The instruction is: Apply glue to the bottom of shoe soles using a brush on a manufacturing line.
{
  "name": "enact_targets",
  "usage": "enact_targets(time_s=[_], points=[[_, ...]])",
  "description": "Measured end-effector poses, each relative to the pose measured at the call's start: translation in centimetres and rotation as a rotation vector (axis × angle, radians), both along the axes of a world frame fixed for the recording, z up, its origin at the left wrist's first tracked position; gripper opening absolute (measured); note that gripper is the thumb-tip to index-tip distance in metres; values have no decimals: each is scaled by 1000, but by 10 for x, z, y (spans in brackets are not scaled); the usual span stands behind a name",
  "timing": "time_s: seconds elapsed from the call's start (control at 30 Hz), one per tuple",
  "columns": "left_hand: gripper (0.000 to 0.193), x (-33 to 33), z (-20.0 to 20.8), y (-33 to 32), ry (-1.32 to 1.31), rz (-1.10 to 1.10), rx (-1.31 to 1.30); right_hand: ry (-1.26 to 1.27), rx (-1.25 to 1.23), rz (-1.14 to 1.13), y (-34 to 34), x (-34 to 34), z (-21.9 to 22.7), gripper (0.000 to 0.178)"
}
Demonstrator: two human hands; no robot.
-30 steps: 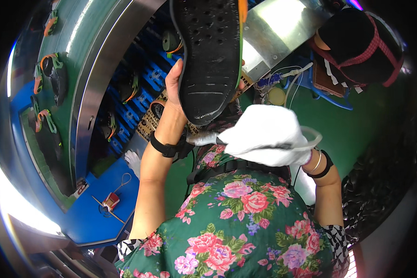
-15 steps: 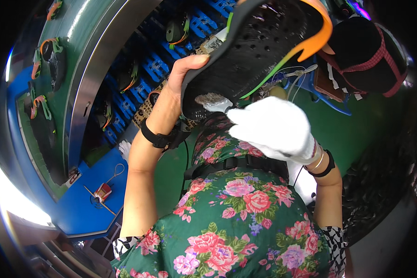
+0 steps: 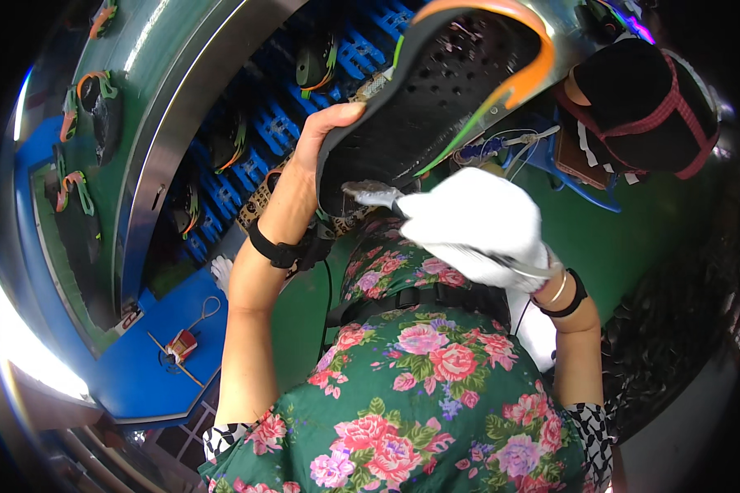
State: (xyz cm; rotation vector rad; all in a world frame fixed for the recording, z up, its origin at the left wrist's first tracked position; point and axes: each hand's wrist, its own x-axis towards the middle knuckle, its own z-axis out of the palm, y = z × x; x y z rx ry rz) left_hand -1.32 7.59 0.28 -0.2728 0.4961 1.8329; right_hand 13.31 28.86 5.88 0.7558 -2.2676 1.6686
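A black shoe sole [image 3: 390,140] with an orange and green raised edge is held up in front of me, its hollow, dotted inner face toward me. My bare left hand [image 3: 325,135] grips its left side, the thumb lying over the edge. In my right hand [image 3: 477,222], which wears a white glove, is a small brush [image 3: 374,194]. The glove is closed round the handle. The bristles lie at the near end of the sole's inner face; whether they press on it I cannot tell.
Beyond the sole runs a line of blue racks [image 3: 362,49] carrying more soles [image 3: 314,67], beside a curved metal rail [image 3: 168,131]. A green surface with soles lies at far left, a blue table [image 3: 140,378] nearer. A person [image 3: 633,107] sits at upper right; a dark heap [image 3: 666,345] lies below.
The sole has shifted slightly left and tilted, with more of its orange end in view. My right hand and the brush have moved a little left and down.
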Motion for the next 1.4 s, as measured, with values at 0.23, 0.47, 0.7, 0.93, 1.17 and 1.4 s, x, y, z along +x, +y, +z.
enact_targets(time_s=[0.23, 0.47, 0.7, 0.93, 1.17, 1.4], points=[[67, 27, -9, 21, -259, 137, 167, -128, 10, -326, 25, -12, 8, 12], [72, 52, -18, 36, -128, 26, 159, 331, 353, -566, 65, -59, 9, 19], [71, 39, -14, 31, -194, 233, 241, 21, 108, -153, 10, -1, 9, 22], [84, 25, -11, 39, -175, 158, 325, -8, -177, -100, 14, -14, 6, 20], [76, 23, -5, 22, -133, 192, 589, -570, -1121, -270, 53, 6, 24, 13], [60, 31, 6, 30, -202, 117, 990, -688, -1519, -390, 55, 36, -36, 23]])
